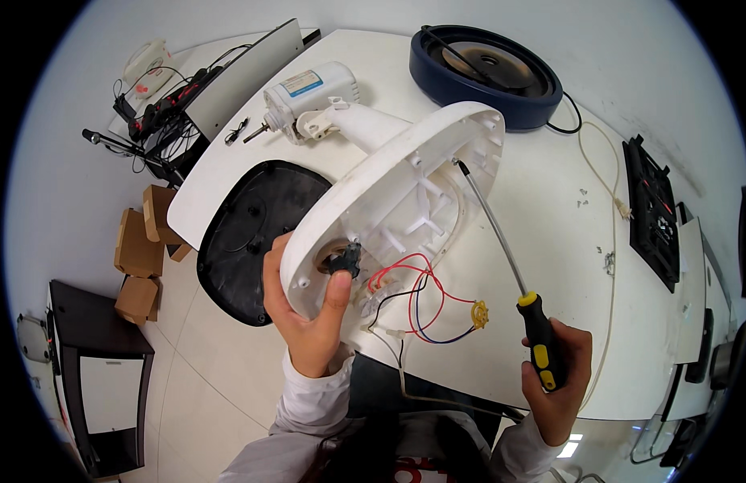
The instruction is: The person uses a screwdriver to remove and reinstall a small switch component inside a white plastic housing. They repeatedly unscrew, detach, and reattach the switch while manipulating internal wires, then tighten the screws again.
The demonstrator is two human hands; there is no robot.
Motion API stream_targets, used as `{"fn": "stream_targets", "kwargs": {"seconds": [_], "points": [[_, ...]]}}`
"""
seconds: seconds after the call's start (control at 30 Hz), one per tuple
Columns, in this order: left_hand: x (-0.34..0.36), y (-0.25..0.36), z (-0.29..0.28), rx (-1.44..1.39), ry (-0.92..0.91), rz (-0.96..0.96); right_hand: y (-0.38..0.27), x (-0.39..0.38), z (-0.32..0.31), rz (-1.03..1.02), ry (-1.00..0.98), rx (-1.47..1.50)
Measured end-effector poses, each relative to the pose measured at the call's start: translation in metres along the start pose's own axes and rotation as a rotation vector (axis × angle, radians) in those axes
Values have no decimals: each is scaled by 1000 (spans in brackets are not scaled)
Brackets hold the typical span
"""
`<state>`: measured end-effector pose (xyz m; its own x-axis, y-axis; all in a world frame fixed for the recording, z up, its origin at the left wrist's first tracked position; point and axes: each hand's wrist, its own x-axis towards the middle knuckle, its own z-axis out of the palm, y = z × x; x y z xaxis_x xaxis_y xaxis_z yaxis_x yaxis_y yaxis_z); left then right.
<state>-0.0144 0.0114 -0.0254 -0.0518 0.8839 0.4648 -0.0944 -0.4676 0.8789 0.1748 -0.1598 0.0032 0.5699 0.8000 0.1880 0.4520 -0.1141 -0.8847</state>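
Observation:
My left hand (309, 318) grips the near left rim of a white plastic fan base (389, 189), tilted so that its hollow ribbed underside faces me. The thumb lies beside a small black part (346, 259) inside the base. In my right hand (562, 374) is a screwdriver (538, 338) with a black and yellow handle. Its tip meets the inside of the base near the far right rim. Red, blue and black wires (417, 294) hang out of the base, leading to a yellow round part (479, 315). A white motor housing (313, 97) joins the base's neck.
A black plastic cover (260, 233) lies left of the base. The dark blue round appliance (490, 76) stands at the back. Loose screws (609, 262) and an open black tool case (653, 209) are on the right, beside a pale cord (610, 177). Cardboard boxes (140, 253) sit on the floor.

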Motion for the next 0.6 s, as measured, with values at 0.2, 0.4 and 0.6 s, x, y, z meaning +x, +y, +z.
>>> {"fn": "stream_targets", "kwargs": {"seconds": [0.2,0.4,0.6], "points": [[1,1,1,-9,-3,16,-1,1,2,-30,-48,45],[-1,-2,0,-13,12,1,-6,2,-3,-35,-27,50],[-4,2,3,-47,37,-68,-15,4,-6,-65,61,5]]}}
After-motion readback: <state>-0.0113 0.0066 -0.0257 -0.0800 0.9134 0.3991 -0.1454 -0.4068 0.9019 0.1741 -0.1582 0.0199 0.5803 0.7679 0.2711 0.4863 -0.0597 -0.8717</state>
